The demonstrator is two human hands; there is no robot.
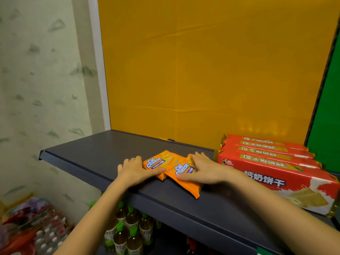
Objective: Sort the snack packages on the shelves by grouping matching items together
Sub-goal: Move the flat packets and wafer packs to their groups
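Observation:
Two orange Cal Cheese wafer packs lie side by side on the dark grey shelf [88,153]. The left pack [160,161] sits slightly further back. The right pack [185,178] overlaps it and reaches toward the shelf's front edge. My left hand [136,172] lies flat against the left pack's left side, thumb resting on it. My right hand [202,168] lies flat over the right pack's right part, thumb on its front. Both hands press on the packs with fingers spread rather than curled around them.
Several long red biscuit packs [276,162] are stacked in a block at the shelf's right end, close to my right hand. An orange back panel [202,70] stands behind. Green-capped drink bottles [128,227] fill the shelf below. More bottles and packages [36,232] sit at lower left.

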